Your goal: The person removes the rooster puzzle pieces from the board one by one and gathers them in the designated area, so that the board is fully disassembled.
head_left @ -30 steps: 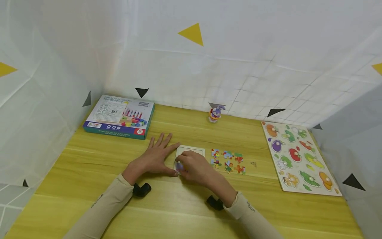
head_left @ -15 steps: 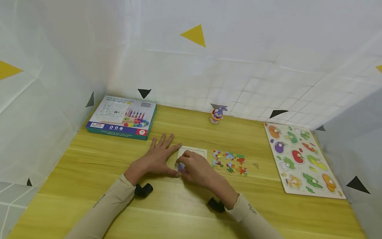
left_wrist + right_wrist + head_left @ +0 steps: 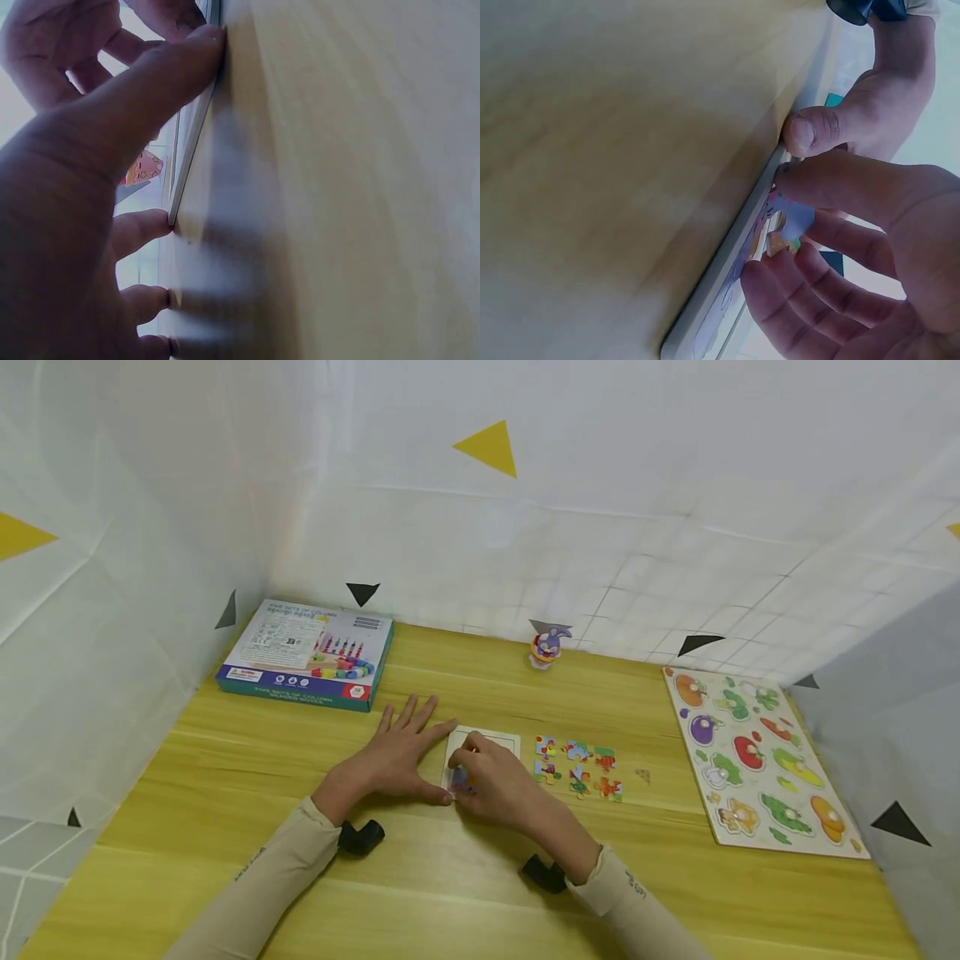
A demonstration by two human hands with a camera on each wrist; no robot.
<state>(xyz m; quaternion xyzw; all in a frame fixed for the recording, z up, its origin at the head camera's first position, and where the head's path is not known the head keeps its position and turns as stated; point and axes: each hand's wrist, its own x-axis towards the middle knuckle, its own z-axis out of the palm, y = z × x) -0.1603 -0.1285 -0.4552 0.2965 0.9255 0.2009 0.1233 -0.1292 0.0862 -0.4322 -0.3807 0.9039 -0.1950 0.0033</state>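
Note:
A small pale puzzle tray (image 3: 501,737) lies flat on the table between both hands. My left hand (image 3: 392,758) is spread at its left side; in the left wrist view the thumb (image 3: 176,64) and a fingertip touch the tray's edge. Over the tray's near left part, my right hand (image 3: 498,778) pinches a bluish jigsaw piece (image 3: 796,216) between thumb and fingers. That piece stands tilted at the near edge, above a purple printed area in the tray (image 3: 733,289). The right hand hides much of the tray in the head view. Several loose jigsaw pieces (image 3: 579,781) lie just right of it.
A boxed bead set (image 3: 307,652) sits at the back left. Behind the loose pieces stands a purple rabbit figure (image 3: 550,645). A vegetable peg board (image 3: 757,764) lies at the right. Black wrist mounts (image 3: 361,838) show below the hands, and white sheeting encloses the table.
The right fingers have shifted slightly over the tray with the jigsaw piece. My left hand keeps its place at the tray's edge. The head view has moved a little.

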